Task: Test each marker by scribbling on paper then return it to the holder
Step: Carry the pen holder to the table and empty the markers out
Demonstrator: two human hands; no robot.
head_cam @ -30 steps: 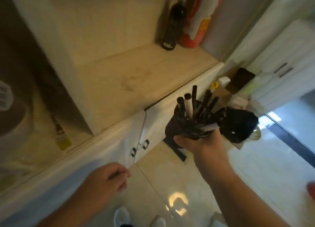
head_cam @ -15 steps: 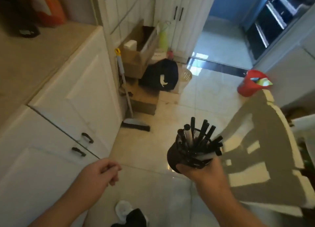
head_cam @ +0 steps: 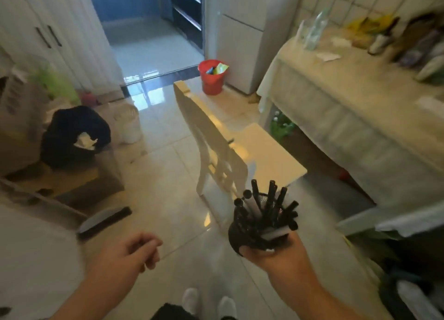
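Two hands appear above the tiled floor. Right hand grips the black mesh holder from beneath, fingers curled round its base; the holder tilts slightly and is packed with dark markers, caps fanning upward. Left hand hangs left of the holder, well apart from it, fingers loosely curled and holding nothing. White chair stands just beyond the holder, and a cloth-covered table lies to the holder's right. No paper for scribbling can be identified with certainty. Judged step: carrying the holder to a work surface, testing not yet begun. The next move calls for setting the holder down upright, then drawing one marker out.
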